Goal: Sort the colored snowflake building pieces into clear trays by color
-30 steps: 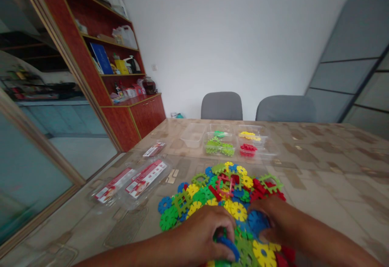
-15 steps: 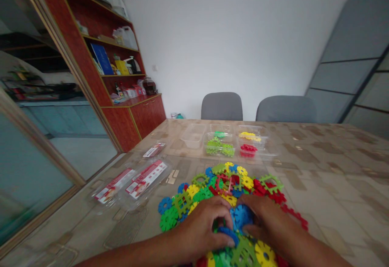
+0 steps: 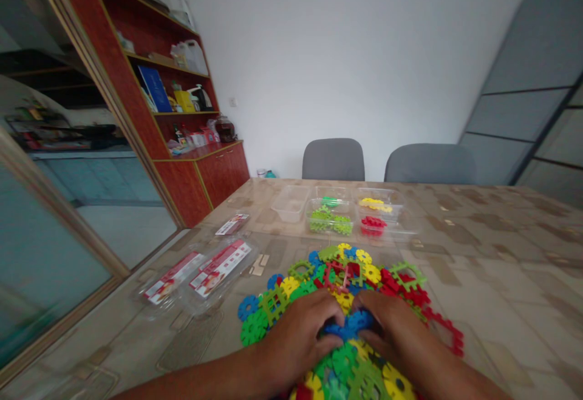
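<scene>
A heap of flat plastic interlocking pieces [image 3: 346,278] in red, yellow, blue and green lies on the patterned table [image 3: 501,278] in front of me. My left hand [image 3: 300,333] and my right hand [image 3: 396,327] rest on the near side of the heap, fingers curled. Both pinch blue gear-shaped pieces [image 3: 348,326] held between them at the middle. More green and yellow pieces lie under my wrists.
Clear plastic trays [image 3: 359,215] farther back hold sorted green, yellow and red pieces; one tray [image 3: 290,203] looks empty. Clear lids with red labels [image 3: 204,272] lie to the left. Two grey chairs [image 3: 334,158] stand behind the table, a red shelf unit [image 3: 182,115] at left.
Both hands have slid forward over the heap and come together. The blue pieces they hold now meet between the fingers. A red piece was pushed out to the right.
</scene>
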`<state>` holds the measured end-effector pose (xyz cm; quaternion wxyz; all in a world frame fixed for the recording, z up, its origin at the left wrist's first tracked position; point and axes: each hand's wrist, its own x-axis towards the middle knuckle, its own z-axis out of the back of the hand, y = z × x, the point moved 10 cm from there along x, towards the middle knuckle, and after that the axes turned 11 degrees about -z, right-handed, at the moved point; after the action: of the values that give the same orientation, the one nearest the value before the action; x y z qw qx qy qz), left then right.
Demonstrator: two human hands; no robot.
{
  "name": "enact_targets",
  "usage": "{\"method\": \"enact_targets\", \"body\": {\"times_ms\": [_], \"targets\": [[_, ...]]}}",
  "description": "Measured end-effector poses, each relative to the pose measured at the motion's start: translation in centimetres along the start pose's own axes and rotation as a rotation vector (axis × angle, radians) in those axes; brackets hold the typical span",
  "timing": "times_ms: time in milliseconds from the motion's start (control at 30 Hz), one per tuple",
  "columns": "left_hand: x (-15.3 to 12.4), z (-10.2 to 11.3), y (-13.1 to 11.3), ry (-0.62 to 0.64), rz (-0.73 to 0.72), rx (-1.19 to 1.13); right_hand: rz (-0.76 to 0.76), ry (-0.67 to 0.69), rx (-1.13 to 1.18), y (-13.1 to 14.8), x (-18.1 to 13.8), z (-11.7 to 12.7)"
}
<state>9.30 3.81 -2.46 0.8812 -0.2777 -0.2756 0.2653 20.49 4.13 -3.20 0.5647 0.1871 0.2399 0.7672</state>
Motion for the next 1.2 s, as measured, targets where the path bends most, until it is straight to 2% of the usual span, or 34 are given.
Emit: {"method": "enact_targets", "body": {"times_ms": [167, 333, 467, 567, 733, 800, 867, 933, 1000, 1100, 1200], "targets": [[0.0, 0.1, 0.9, -0.017, 0.113, -0.020, -0.013, 0.066, 0.125, 1.2, 0.1, 0.1], [0.1, 0.0, 0.6, 0.010, 0.079, -0.010, -0.018, 0.118, 0.268, 1.8, 0.1, -0.4], [0.3, 0.3, 0.3, 0.016, 0.058, 0.017, -0.098, 0.120, 0.254, 0.9, 0.0, 0.0], [0.9, 2.1, 0.8, -0.074, 0.108, -0.030, -0.143, 0.134, 0.227, 0.0, -0.4, 0.8], [2.1, 6.5, 2.8, -0.260, 0.225, -0.173, -0.075, 0.086, 0.160, 0.2, -0.6, 2.5], [2.3, 7.0, 2.9, -0.264, 0.211, -0.213, -0.065, 0.079, 0.164, 0.5, -0.4, 2.7], [2.2, 5.7, 2.6, -0.162, 0.196, -0.254, -0.046, 0.075, 0.186, 1.0, -0.3, 2.8], [1.8, 3.5, 2.4, -0.038, 0.200, -0.278, -0.017, 0.100, 0.204, 1.6, -0.3, 2.4], [1.4, 1.7, 2.2, 0.032, 0.205, -0.278, 0.014, 0.134, 0.228, 1.9, -0.3, 1.7], [1.3, 0.3, 2.0, 0.036, 0.179, -0.286, 0.027, 0.133, 0.246, 1.6, -0.1, 0.5], [1.2, 0.5, 2.5, -0.052, 0.195, -0.322, 0.002, 0.100, 0.172, 0.6, 0.3, -0.5]]}}
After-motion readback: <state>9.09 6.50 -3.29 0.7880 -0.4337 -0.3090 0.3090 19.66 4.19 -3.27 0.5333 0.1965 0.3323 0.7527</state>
